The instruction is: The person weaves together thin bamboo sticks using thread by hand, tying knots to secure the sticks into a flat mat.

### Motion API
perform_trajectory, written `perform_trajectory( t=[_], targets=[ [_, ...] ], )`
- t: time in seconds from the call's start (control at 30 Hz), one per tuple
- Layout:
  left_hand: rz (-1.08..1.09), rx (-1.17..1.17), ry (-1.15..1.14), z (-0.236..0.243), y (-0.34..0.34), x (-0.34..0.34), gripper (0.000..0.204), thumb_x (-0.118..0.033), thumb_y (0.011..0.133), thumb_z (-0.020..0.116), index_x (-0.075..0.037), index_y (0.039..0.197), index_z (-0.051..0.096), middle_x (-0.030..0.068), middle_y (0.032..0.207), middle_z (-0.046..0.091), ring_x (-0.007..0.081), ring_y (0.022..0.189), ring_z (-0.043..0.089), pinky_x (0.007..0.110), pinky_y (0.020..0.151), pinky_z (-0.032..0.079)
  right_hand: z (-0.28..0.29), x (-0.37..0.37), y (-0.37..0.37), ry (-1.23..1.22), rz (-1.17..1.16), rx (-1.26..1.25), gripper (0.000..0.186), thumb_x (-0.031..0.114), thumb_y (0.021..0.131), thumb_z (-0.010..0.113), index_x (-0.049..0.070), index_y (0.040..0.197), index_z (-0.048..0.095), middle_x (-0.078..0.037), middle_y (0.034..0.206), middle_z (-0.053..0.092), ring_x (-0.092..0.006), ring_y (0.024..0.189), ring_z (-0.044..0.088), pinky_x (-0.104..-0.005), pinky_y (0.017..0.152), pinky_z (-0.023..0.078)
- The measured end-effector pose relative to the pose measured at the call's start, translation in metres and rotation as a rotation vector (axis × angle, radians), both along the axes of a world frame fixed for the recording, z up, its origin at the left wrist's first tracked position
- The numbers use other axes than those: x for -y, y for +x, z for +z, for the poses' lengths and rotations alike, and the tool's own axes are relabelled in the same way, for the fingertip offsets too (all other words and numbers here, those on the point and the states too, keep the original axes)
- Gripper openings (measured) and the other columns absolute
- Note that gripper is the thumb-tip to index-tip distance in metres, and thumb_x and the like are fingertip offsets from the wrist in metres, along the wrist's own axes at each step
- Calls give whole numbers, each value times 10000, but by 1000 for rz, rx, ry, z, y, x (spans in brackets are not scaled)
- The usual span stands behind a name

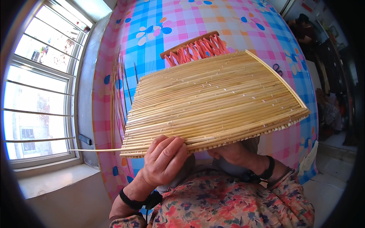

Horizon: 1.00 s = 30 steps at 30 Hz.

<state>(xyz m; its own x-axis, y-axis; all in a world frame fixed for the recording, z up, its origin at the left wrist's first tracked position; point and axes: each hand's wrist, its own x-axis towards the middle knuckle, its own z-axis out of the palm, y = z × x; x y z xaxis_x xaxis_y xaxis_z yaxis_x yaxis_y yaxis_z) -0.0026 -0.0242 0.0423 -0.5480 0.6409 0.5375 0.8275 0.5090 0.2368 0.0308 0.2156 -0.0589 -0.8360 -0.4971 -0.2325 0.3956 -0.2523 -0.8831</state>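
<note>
Two hands were at the near edge of one mat. The mat (213,98), made of thin yellow canes laid side by side, extended from the lap out over the checked cloth (228,19). Short white stitches crossed its upper face in slanting rows. The left hand (165,157) gripped the near edge left of centre, fingers on the upper face. The right hand (230,151) was under the same edge, to the right; its fingers were mostly hidden, so its state could not be determined. Each wrist carried a black band (269,167).

One loose cane (95,150) projected leftward from the near left corner, toward the barred window (42,91). Several thin brown sticks (118,87) lay on the cloth, left of the mat. Beyond the far edge stood out a brown bar (190,44) with red strips (195,52), partly covered by the mat. Dark scissors (277,69) lay just beside the right edge. Another person (304,32) was at upper right, well apart.
</note>
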Motion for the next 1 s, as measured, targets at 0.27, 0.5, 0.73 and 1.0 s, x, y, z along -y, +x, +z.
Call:
perform_trajectory(
  t=[0.27, 0.5, 0.73, 1.0],
  targets=[
    [0, -28, 5, -4, 0, -4, 319, -41, 690, 807, 28, 948, 632, 153, 1032, 648, 294, 855, 649, 421, 746, 549, 67, 13, -5, 49, -172, -32, 207, 233, 965, 629, 47, 1041, 578, -16, 846, 570, -114, 701, 529, -264, 605, 439],
    [-37, -46, 8, -7, -2, -11, 258, -45, 737, 687, 40, 976, 638, 165, 1031, 631, 291, 917, 643, 433, 784, 532, 56, 20, -4, 30, -297, 245, 228, 305, 944, 640, 100, 959, 540, 24, 737, 470, -84, 589, 428, -252, 522, 376],
    [-34, -47, 5, -10, -3, -9, 308, -81, 720, 772, 18, 975, 631, 148, 1043, 640, 296, 885, 646, 436, 777, 533, 59, 25, -9, 20, -360, 162, 293, 315, 958, 601, 92, 776, 547, 17, 588, 456, -83, 513, 444, -253, 478, 382],
    [-38, -68, 27, -15, -3, -8, 282, -62, 726, 728, 27, 976, 631, 154, 1031, 630, 291, 899, 639, 428, 782, 533, 58, 27, -8, 25, -331, 134, 333, 365, 960, 586, 91, 776, 535, 7, 584, 452, -91, 522, 449, -261, 490, 383]
  ],
)
